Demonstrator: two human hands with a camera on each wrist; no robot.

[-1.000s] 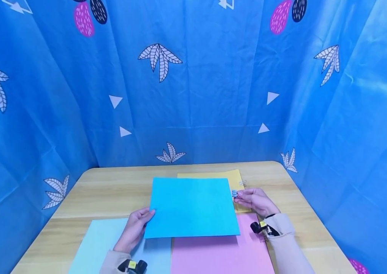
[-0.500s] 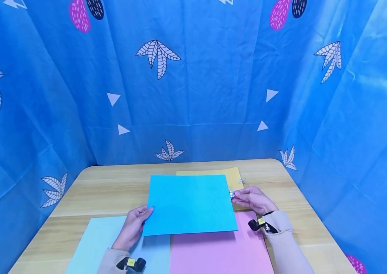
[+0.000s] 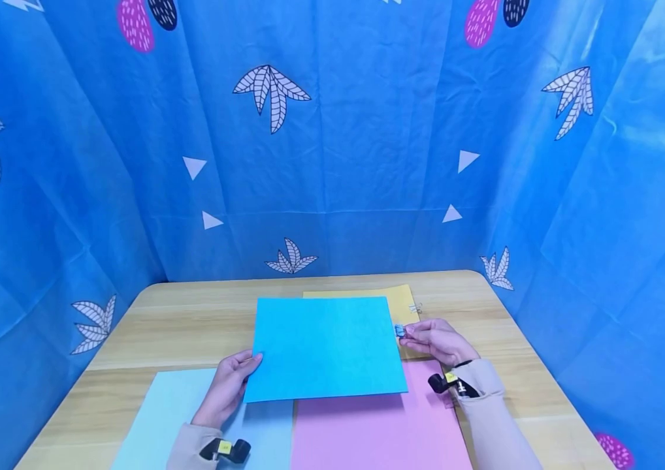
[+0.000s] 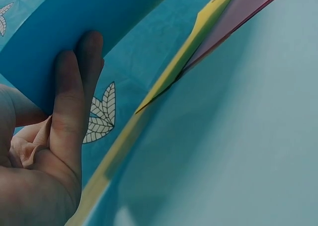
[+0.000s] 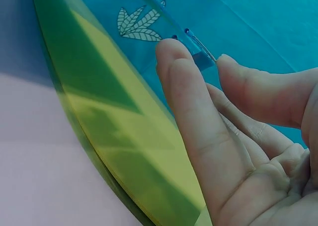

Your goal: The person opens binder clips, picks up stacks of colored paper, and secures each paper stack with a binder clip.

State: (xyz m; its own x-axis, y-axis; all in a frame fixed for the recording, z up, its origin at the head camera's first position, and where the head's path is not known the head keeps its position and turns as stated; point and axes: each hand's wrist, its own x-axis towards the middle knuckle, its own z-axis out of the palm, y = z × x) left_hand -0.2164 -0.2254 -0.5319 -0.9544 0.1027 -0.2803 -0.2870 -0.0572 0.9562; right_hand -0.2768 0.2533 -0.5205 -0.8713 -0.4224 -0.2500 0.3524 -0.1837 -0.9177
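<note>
A bright blue sheet of card or paper (image 3: pixel 326 346) is held up over the table, tilted toward the camera. My left hand (image 3: pixel 229 382) pinches its left edge, thumb in front and fingers behind, as the left wrist view shows with the blue sheet (image 4: pixel 74 32). At the right edge, my right hand (image 3: pixel 438 341) pinches a small binder clip (image 3: pixel 400 331) by its handles. In the right wrist view, thumb and fingers squeeze the binder clip (image 5: pixel 201 60) right at the sheet's thin edge (image 5: pixel 161 7).
Light blue paper (image 3: pixel 156 418) and pink paper (image 3: pixel 379 434) lie side by side in front. Behind the raised sheet lies yellow paper (image 3: pixel 400 295) with a clip (image 3: pixel 415 308) on its right edge. Blue patterned cloth (image 3: pixel 368 130) encloses the wooden table (image 3: pixel 203 313).
The right hand has brought the binder clip slightly left, from just beside the blue sheet to its right edge. The sheet stays raised in the left hand.
</note>
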